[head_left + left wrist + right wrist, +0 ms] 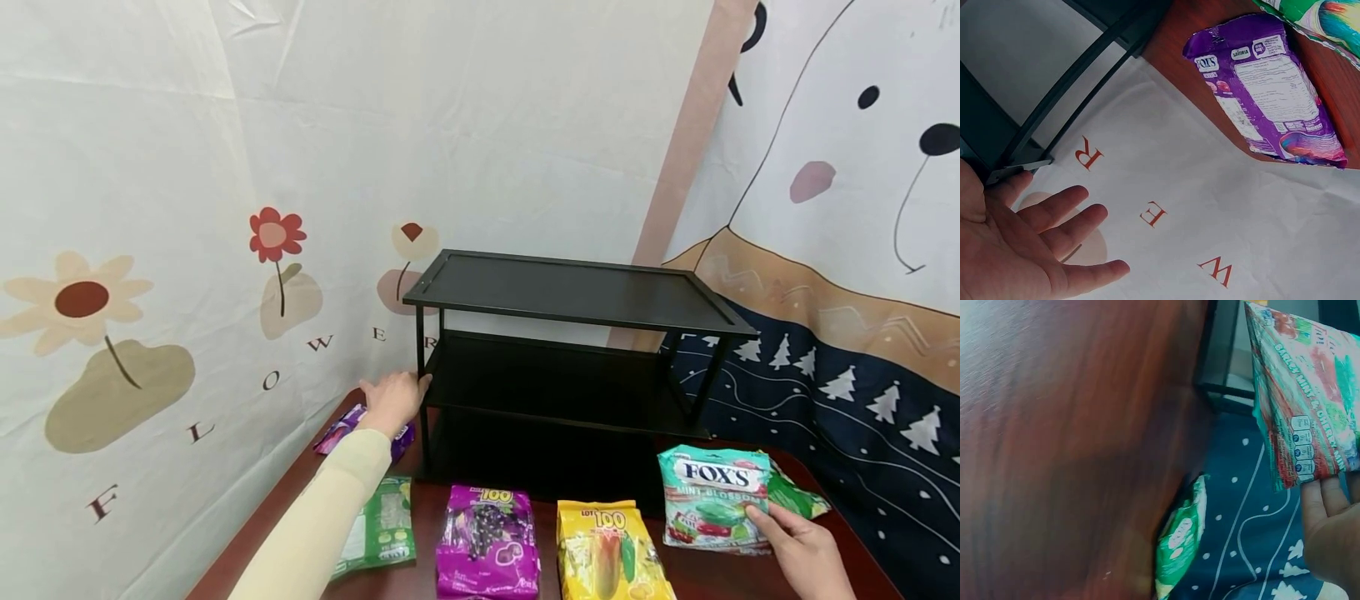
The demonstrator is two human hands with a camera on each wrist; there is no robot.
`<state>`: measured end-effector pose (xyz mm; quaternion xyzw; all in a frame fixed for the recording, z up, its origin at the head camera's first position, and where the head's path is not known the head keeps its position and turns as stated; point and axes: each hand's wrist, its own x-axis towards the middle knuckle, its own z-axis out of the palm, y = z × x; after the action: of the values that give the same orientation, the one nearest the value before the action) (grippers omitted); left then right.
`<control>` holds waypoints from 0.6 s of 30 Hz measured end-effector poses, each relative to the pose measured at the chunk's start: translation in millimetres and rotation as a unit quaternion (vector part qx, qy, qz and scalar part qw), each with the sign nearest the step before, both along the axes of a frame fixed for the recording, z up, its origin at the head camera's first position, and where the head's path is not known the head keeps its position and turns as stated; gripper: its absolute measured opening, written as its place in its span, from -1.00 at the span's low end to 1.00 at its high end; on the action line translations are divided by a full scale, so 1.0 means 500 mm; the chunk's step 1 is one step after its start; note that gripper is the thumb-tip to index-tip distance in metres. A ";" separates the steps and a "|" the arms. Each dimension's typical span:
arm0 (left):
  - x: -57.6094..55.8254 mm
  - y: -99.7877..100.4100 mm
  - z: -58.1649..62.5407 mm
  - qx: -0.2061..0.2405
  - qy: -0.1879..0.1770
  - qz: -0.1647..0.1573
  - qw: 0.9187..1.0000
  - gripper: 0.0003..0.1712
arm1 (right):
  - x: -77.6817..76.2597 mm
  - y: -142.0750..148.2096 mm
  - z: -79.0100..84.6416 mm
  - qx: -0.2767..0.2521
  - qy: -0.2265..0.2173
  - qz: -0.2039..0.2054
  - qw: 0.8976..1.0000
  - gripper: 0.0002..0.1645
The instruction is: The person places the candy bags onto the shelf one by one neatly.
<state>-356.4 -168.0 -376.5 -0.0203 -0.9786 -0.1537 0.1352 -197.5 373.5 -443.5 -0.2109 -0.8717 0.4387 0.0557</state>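
In head view, I see the right hand (807,552) pinching the teal FOX'S bag (708,498), and the left hand (393,401) at the black rack (570,287). In left wrist view, its fingers (1075,231) spread wide. In right wrist view, the bag is above the holding fingers.

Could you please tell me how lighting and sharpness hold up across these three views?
Head: bright, FOX'S readable on the teal bag, but the black rack is very dark beneath its lower shelf; left wrist: FOX'S legible on the purple packet, its fine print not; right wrist: softer overall, with pale glare across the upper-left tabletop.
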 end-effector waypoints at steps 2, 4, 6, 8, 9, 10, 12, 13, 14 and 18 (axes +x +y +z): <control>0.000 0.000 0.000 0.000 0.000 0.001 1.000 -0.46 | 0.000 -0.008 0.012 0.005 0.017 -0.012 1.000 0.14; -0.001 -0.001 0.000 0.001 0.001 0.002 1.000 -0.46 | -0.002 -0.017 0.025 -0.002 0.032 -0.016 0.999 0.07; 0.000 -0.002 0.001 0.001 0.004 0.001 1.000 -0.47 | -0.002 -0.026 0.038 -0.005 0.048 -0.015 0.999 0.01; 0.002 -0.002 0.001 0.002 0.007 -0.001 1.000 -0.47 | -0.002 -0.034 0.050 -0.006 0.062 -0.009 0.998 -0.03; 0.003 -0.003 0.001 0.002 0.008 -0.001 1.000 -0.47 | -0.002 -0.038 0.055 -0.006 0.071 -0.006 0.997 -0.04; 0.004 -0.003 0.001 0.002 0.010 -0.002 1.000 -0.47 | -0.002 -0.042 0.060 -0.001 0.079 -0.005 0.997 -0.06; 0.003 -0.003 0.001 0.001 0.013 -0.003 1.000 -0.47 | -0.001 -0.049 0.071 0.003 0.093 -0.001 0.996 -0.09; 0.003 -0.003 0.000 0.001 0.014 -0.003 1.000 -0.47 | -0.001 -0.052 0.076 0.004 0.099 0.000 0.995 -0.10; 0.002 -0.003 0.000 0.000 0.015 -0.003 1.000 -0.47 | -0.002 -0.056 0.080 0.005 0.105 0.003 0.994 -0.12; 0.002 -0.001 0.001 -0.003 0.017 -0.002 1.000 -0.46 | -0.004 -0.069 0.100 0.007 0.123 0.014 0.992 -0.14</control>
<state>-355.5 -168.6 -376.1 -0.0249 -0.9767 -0.1507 0.1510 -199.6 339.1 -393.8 -0.1429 -0.8644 0.4556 0.1576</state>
